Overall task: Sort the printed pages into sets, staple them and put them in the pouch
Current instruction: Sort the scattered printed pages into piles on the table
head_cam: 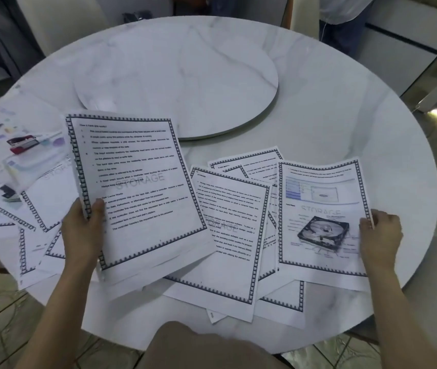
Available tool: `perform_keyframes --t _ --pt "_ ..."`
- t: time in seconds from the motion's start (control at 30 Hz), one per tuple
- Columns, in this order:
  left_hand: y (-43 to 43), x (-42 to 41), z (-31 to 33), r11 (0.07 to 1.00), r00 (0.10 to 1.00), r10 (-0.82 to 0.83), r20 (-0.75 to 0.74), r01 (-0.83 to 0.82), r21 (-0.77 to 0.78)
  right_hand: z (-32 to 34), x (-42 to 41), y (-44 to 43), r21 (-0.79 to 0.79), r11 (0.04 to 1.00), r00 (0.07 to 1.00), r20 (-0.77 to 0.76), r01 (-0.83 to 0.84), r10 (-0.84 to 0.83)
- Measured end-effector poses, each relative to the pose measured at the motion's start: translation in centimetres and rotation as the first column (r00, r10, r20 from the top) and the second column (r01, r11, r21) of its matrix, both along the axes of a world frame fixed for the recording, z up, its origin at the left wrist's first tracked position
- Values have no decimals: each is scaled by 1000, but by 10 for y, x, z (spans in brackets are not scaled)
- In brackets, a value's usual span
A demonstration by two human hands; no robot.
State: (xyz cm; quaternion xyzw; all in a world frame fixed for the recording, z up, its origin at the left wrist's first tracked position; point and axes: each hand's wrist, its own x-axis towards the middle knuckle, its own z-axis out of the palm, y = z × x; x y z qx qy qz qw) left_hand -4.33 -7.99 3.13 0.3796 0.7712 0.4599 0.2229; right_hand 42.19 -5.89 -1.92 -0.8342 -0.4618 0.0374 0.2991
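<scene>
My left hand (83, 230) grips the left edge of a thin stack of bordered text pages (137, 193), tilted up off the table. At the right, my right hand (379, 235) pinches the right edge of a page with a hard-disk picture (321, 217). Between them lies another text page (230, 235) on several overlapping sheets. More bordered pages (33, 217) are spread at the left. A red and black stapler (23, 143) sits at the far left on a clear plastic pouch (7, 121).
The round white marble table (345, 123) carries a raised turntable disc (180, 81) in its middle. Chairs stand behind the table, and a person stands at the back right (345, 20). Tiled floor shows below the table's near edge.
</scene>
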Motion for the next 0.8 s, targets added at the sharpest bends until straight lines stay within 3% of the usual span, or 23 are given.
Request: perform_keyframes --t 0.2,0.3,0.4,0.5,0.6,0.8 --pt "3 0 6 999 1000 6 8 -6 39 10 -40 8 118 991 988 150 -60 42" --pt "2 -2 7 999 1000 1 13 -1 51 17 -72 14 94 982 986 27 -165 163" --pt "-1 -4 6 998 1000 2 21 -3 63 18 -104 16 -17 956 946 -150 -293 287" --pt "-2 -5 4 998 999 7 37 -9 61 9 -129 12 -223 900 916 -240 -375 322" --pt "-3 -5 1 998 999 17 41 -19 55 -3 -147 5 -357 859 927 -218 -367 306" --pt "-3 -3 -1 999 999 16 42 -18 51 -12 -165 1 -438 857 956 -18 -270 292"
